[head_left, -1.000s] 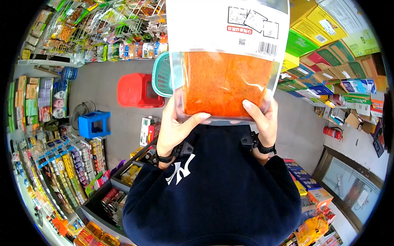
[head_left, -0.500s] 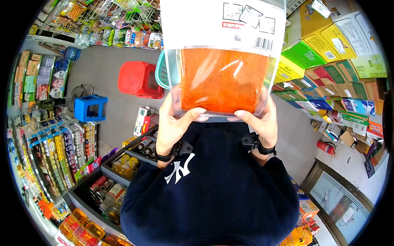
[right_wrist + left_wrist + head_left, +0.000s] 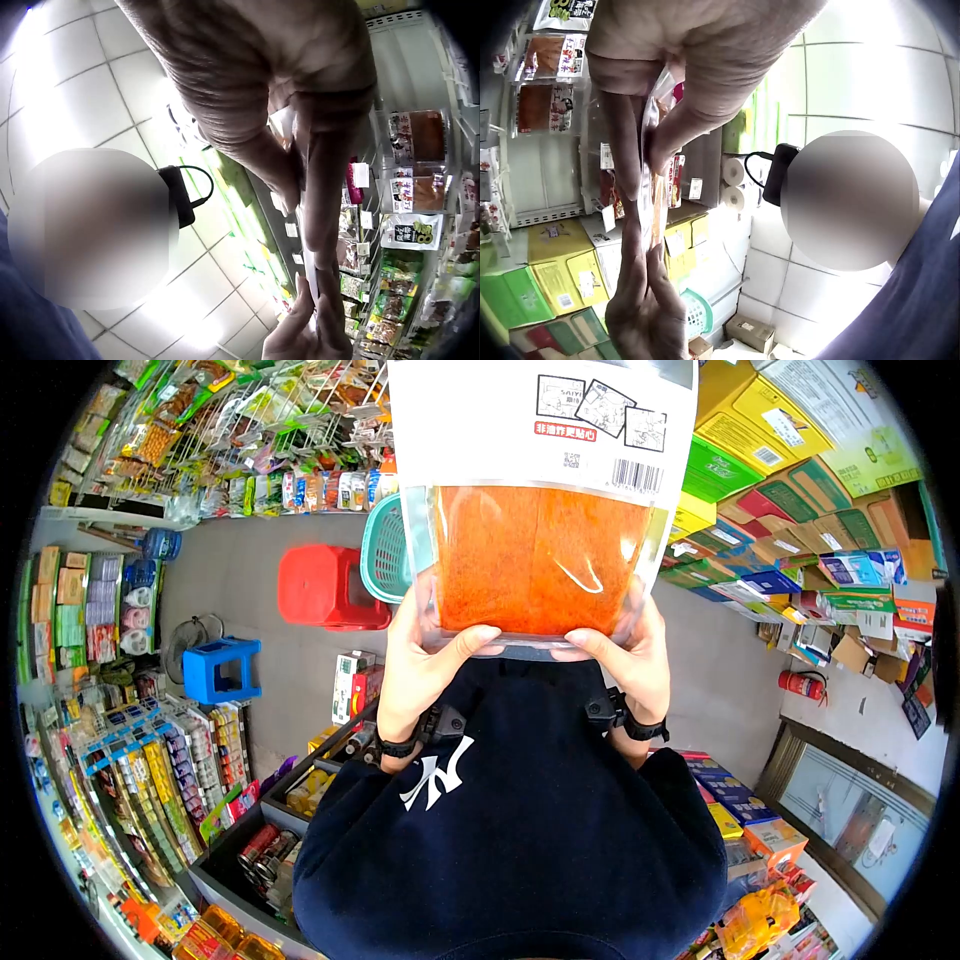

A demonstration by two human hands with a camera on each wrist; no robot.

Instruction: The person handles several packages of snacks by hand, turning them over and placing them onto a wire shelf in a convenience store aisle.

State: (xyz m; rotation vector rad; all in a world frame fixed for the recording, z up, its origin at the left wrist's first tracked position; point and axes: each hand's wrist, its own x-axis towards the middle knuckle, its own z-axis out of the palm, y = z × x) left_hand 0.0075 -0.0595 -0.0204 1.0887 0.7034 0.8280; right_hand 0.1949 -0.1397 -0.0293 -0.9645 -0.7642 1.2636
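Observation:
A large flat snack packet, white at the top, shows orange-red slabs through its clear lower part. It stands up before my chest, printed side facing me, with its top edge out of the head view. My left hand grips the left bottom corner, thumb in front and fingers behind. The right bottom corner is held the same way by my right hand. Both wrist views show the packet edge-on, thin between thumb and fingers. Most fingertips are hidden behind it.
Behind the packet stand a red stool and a teal basket. A blue stool is farther left. Stacked cartons line the right, hanging snack bags the far side. A grey bin of bottles stands close at my left.
The right thumb has slid from the packet's front down to its bottom edge. The packet and both hands have shifted slightly left. The head view tipped down, then back up.

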